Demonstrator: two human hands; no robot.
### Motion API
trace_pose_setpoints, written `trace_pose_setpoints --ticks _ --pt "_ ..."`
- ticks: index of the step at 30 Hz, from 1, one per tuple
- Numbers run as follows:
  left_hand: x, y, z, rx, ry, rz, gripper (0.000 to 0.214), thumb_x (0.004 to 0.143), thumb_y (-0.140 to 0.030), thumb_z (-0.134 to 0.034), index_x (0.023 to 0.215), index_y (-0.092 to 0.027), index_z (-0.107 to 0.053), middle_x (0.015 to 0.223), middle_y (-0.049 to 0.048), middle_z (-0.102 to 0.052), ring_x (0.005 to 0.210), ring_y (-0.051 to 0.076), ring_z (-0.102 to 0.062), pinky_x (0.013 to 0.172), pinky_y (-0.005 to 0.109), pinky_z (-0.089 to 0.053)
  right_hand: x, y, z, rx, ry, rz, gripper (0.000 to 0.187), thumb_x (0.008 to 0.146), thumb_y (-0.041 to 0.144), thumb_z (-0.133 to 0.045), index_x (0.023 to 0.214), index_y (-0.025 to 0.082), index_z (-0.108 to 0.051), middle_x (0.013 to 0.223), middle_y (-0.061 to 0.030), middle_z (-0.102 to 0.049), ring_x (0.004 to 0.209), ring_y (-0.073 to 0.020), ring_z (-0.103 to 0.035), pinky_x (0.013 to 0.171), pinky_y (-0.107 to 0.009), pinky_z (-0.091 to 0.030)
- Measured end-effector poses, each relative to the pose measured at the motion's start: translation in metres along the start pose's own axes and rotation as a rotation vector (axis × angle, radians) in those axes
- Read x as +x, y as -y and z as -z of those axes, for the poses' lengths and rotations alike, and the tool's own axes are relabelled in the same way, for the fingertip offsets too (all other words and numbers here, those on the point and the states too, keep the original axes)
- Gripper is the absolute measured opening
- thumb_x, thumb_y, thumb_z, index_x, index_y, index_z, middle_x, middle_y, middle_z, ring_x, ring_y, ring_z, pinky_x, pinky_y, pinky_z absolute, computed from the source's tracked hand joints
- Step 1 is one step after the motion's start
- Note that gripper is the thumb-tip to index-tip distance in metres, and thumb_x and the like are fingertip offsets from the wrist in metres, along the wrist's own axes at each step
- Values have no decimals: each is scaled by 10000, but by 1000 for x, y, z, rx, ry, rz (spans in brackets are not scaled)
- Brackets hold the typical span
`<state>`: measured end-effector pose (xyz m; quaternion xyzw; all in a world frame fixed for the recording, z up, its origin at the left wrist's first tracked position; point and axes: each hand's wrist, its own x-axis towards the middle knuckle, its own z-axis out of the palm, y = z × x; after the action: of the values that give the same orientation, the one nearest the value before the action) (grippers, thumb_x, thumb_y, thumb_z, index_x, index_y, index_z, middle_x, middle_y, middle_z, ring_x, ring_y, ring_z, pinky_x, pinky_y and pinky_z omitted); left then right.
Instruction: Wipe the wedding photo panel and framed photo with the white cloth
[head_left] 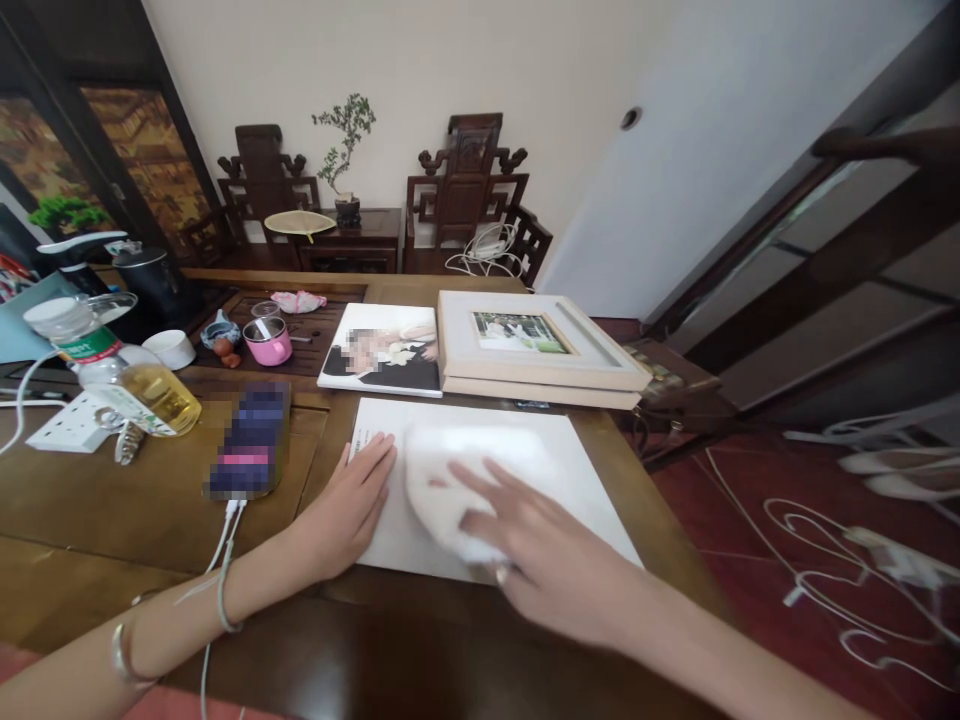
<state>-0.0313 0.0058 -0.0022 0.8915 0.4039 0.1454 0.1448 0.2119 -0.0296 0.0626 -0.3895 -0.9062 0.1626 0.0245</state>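
Note:
A white flat board (570, 470) lies on the wooden table (135, 500) in front of me. My left hand (349, 510) rests flat on its left edge, fingers stretched out and together. My right hand (525, 545) presses a white cloth (442, 480) onto the board; the hand is blurred by motion, fingers spread over the cloth. Behind the board lie a printed photo (382, 350) and two stacked pale picture frames (540, 350).
On the left of the table are a phone (251, 440) on a white cable, a bottle of yellow liquid (127, 375), a power strip (71, 425), a pink cup (268, 340) and tea ware. Carved chairs and a bonsai (345, 160) stand behind. Cables lie on the red floor at right.

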Motion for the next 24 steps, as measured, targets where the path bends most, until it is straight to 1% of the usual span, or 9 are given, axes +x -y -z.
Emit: trace_pose_setpoints --ticks 3,6,9,12,15,17,19,21,24 --pt "0 -2 1 -89 -31 13 468 982 -196 -283 1448 -157 -287 1515 127 -307 1427 243 -199 1160 514 -153 29 -18 -3 -98 -73 -65 452 707 43 -463 1135 90 -603 1411 -208 -453 1396 -321 -196 1131 -548 -175" --pt "2 -7 8 -247 -131 45 459 995 -251 -283 1450 -185 -295 1521 98 -307 1423 234 -217 1163 481 -179 56 -13 -10 -133 -95 -75 401 781 112 -482 1165 74 -591 1462 -208 -376 1389 -408 -145 1092 -649 -144" --pt "3 -11 15 -353 -284 87 463 1002 -285 -289 1456 -197 -286 1534 81 -282 1420 216 -228 1168 429 -194 69 8 -13 -131 -12 59 365 767 181 -579 1120 106 -634 1499 -181 -318 1390 -427 -119 1095 -654 -95" --pt "3 -12 17 -361 -346 71 490 1004 -287 -278 1483 -201 -215 1560 68 -210 1434 213 -178 1177 425 -149 58 29 -9 -100 87 238 354 744 180 -616 1090 118 -654 1497 -194 -318 1395 -405 -145 1112 -613 -101" --pt "2 -11 15 -341 -313 51 486 1006 -278 -272 1484 -213 -212 1559 57 -215 1433 205 -180 1178 410 -157 29 37 0 11 128 299 323 737 178 -605 1054 141 -657 1399 -167 -480 1373 -350 -271 1141 -536 -119" --pt "2 -8 12 -297 -250 52 471 1004 -271 -275 1472 -216 -247 1550 64 -242 1430 209 -193 1171 420 -181 13 33 7 88 138 247 282 731 145 -567 995 162 -663 1230 -139 -623 1327 -289 -379 1157 -466 -119" --pt "2 -6 8 -211 -149 45 462 997 -259 -295 1456 -211 -285 1533 81 -283 1428 229 -199 1163 464 -184 4 24 15 123 139 137 299 698 78 -518 946 169 -660 1140 -139 -662 1299 -257 -425 1153 -427 -156" --pt "2 -3 4 -116 -62 45 472 986 -232 -310 1455 -194 -279 1518 105 -312 1427 243 -198 1155 503 -176 6 11 22 121 156 33 337 683 38 -472 942 166 -644 1115 -147 -661 1266 -266 -461 1108 -438 -259" --pt "1 -2 0 -24 -30 47 498 978 -191 -296 1470 -164 -224 1517 137 -302 1429 245 -191 1151 512 -175 24 -10 30 101 128 -78 325 752 63 -412 992 168 -604 990 -137 -672 1144 -317 -541 918 -461 -432"
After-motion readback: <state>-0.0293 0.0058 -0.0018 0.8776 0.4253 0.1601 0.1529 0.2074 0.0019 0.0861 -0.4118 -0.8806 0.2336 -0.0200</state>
